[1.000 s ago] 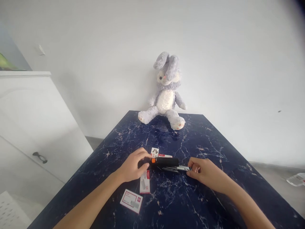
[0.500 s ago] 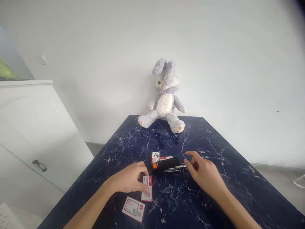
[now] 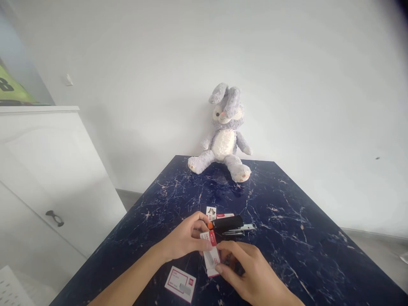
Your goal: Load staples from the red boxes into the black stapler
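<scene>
My left hand [image 3: 188, 238] grips a small white-and-red staple box [image 3: 211, 259], its thumb across the upper part of the printed face. From the right, my right hand [image 3: 248, 267] closes on the same box, thumb at its near end and index finger along its right edge. Just beyond the hands lies a black stapler [image 3: 228, 223] with an orange patch, its metal parts pointing right. Behind it are a white card-like pack [image 3: 211, 211] with a dark picture and another red-and-white pack [image 3: 225, 216], partly covered by the stapler. A flat white box [image 3: 180, 283] with red print rests near my left forearm.
A grey plush rabbit [image 3: 225, 144] sits at the far edge of the dark blue marbled table [image 3: 274, 204], against the wall. To the left stands a white cabinet [image 3: 47, 161] with a dark handle, a green bag [image 3: 12, 89] on top.
My right hand has left the stapler's right end and come down onto the staple box. My left hand has moved slightly right with the box, which is now tilted. The view has shifted a little.
</scene>
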Available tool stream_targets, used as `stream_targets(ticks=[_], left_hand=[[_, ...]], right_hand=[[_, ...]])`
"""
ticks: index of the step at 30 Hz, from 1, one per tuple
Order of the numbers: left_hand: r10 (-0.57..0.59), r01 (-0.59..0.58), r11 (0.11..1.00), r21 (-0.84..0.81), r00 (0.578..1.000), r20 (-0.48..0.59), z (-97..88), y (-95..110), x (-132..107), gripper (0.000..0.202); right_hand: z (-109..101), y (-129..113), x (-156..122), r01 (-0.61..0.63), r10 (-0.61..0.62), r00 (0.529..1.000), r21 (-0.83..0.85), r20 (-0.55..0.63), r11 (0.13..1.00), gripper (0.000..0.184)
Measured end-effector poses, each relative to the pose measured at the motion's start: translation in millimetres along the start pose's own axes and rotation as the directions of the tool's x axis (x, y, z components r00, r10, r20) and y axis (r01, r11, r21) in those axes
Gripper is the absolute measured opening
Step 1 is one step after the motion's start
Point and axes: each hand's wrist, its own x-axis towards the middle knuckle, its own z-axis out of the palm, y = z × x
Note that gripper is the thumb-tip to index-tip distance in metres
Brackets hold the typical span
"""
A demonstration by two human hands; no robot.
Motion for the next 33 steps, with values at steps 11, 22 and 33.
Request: stream_targets(ticks=[11, 22, 33], left_hand=[[-0.006, -0.007, 0.991, 0.136, 0.996, 0.091, -3.6, 7.0, -7.5, 0.036], [-0.059, 0.055, 0.991, 0.126, 0.998, 0.033, -6.6, 0.9, -2.2, 0.039], [0.067, -0.072, 0.983, 0.167, 0.997, 0.036, 3.4, 0.8, -4.0, 0.040]], right_hand=[[12.7, 11.1, 1.1, -0.011, -0.010, 0.995, -0.209, -0.102, 0.978, 0.024], [4.4, 2.2, 1.7, 0.060, -0.097, 0.979, -0.201, -0.178, 0.978, 0.027], [18.1, 0.5, 6.2, -0.131, 0.178, 0.948, 0.187, -0.264, 0.974, 0.020]])
